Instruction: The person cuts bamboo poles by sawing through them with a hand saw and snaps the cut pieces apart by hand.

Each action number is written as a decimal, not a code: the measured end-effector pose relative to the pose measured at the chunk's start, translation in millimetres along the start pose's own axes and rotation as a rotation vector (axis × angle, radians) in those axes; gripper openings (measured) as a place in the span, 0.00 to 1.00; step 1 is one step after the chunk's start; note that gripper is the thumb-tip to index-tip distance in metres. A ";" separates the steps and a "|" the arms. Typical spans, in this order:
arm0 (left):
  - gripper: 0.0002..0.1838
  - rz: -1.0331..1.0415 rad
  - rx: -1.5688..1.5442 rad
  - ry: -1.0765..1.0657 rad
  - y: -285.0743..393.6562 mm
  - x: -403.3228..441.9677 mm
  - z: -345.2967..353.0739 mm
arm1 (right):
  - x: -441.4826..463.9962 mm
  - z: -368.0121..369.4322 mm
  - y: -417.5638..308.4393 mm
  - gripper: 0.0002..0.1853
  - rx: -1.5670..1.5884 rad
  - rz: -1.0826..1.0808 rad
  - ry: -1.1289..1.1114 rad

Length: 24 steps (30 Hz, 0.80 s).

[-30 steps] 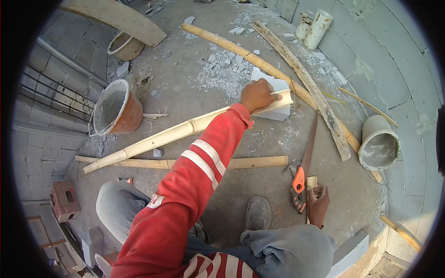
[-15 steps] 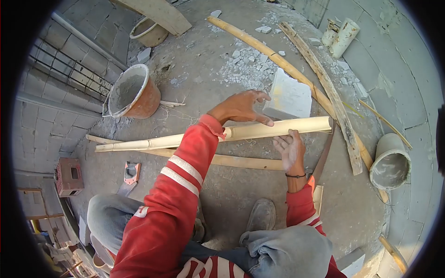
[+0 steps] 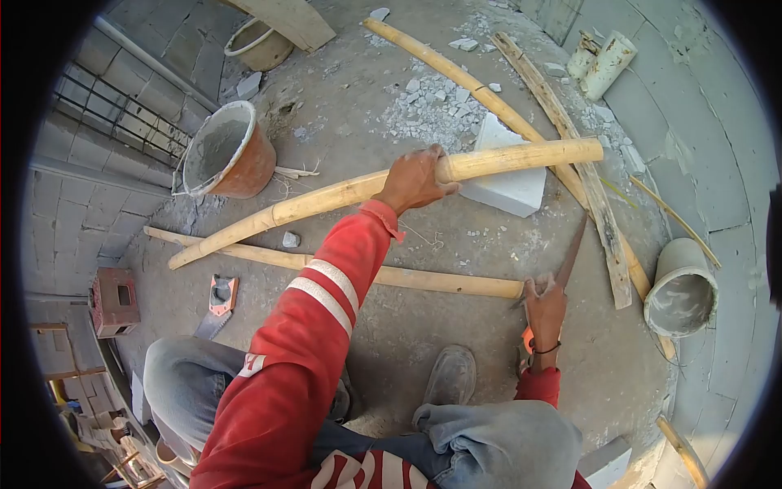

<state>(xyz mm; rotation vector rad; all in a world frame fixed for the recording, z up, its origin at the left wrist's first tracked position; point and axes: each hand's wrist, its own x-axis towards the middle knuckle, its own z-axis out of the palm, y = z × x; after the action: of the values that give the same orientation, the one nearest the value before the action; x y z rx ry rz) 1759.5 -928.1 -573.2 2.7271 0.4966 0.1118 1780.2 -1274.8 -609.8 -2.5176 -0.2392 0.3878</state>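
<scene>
A long split bamboo pole [image 3: 326, 204] slants across in front of me, its rounded side up. My left hand [image 3: 415, 178] is closed around it right of the middle. Its left end is low near the floor, and the right end passes over a white block [image 3: 509, 191]. A narrower bamboo strip [image 3: 440, 281] lies on the floor below it. At that strip's right end, my right hand [image 3: 544, 306] has its fingers curled in, over a saw [image 3: 573, 251] with an orange handle. What the right fingers hold, if anything, is hidden.
A second saw [image 3: 220, 300] lies near my left knee. Mortar-crusted buckets stand at left [image 3: 232, 155] and right [image 3: 683, 285]. Behind the block are rubble [image 3: 432, 110], another bamboo pole [image 3: 468, 81] and a rough plank [image 3: 570, 134]. Block walls stand on both sides.
The pole has turned from hollow side up to rounded side up, and its right end has risen. My left hand has closed on it. My right hand has left it and moved down beside the saw.
</scene>
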 end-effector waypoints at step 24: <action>0.32 -0.290 0.145 0.347 -24.7 38.1 52.6 | -153.2 20.6 84.1 0.30 -0.329 0.171 0.259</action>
<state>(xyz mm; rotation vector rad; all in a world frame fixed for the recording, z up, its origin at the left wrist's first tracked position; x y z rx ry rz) 1794.5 -911.0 -630.8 2.7466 1.0273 0.4949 1636.5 -1371.7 -639.8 -2.8883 0.0163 0.0884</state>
